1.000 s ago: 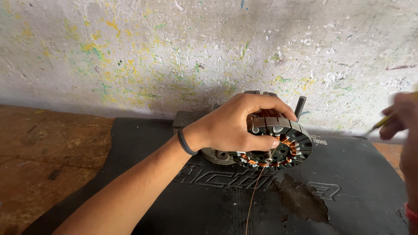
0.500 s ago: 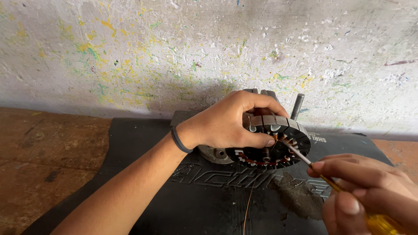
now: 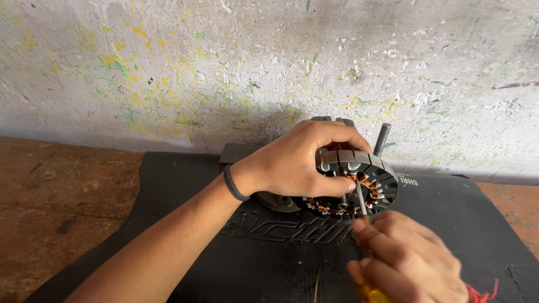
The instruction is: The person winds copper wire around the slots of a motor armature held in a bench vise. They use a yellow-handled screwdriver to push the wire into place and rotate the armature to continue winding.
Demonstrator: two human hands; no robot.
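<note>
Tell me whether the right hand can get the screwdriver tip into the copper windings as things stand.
Probably yes. The right hand already has the screwdriver tip at the copper windings; the left hand grips the stator from the top and side, leaving that face open.

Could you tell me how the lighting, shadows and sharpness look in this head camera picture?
Head view: soft, even daylight with no glare; the left hand and the motor stator throw a faint shadow on the paint-flecked wall; the stator and the screwdriver are sharp; the right hand, nearest the lens, looks slightly soft and is cut off by the bottom edge; the black mat reads dark but detailed.
</note>
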